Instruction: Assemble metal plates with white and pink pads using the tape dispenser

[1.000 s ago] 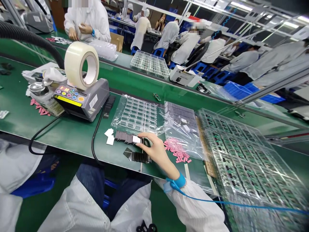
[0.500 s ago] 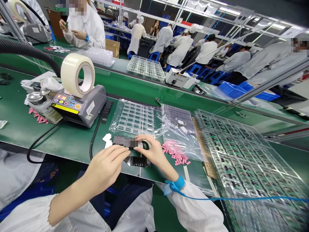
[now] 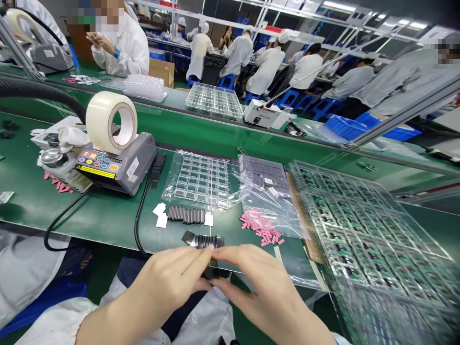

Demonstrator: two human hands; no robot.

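Note:
My left hand (image 3: 168, 278) and my right hand (image 3: 258, 287) meet at the near edge of the green bench (image 3: 89, 220). Their fingertips pinch a dark stack of thin strips (image 3: 215, 273), partly hidden by my fingers. Just beyond lies a ribbed dark strip bundle (image 3: 204, 241) with a grey flap at its left end. Farther up sits a row of dark strips (image 3: 186, 215), touched by neither hand. White paper slips (image 3: 161, 220) lie to its left, and another white slip (image 3: 208, 219) lies at its right end.
A tape dispenser (image 3: 117, 165) with a wide tape roll (image 3: 111, 122) stands left, its black cable crossing the bench. A bagged transparent tray (image 3: 201, 179), pink pieces (image 3: 260, 230) and a stack of circuit-board trays (image 3: 366, 235) lie ahead and right. Co-workers in white sit beyond.
Both hands have left the upper row of strips and now meet lower, at the near bench edge, around the dark stack. The left hand has come in fully, and the upper row lies free.

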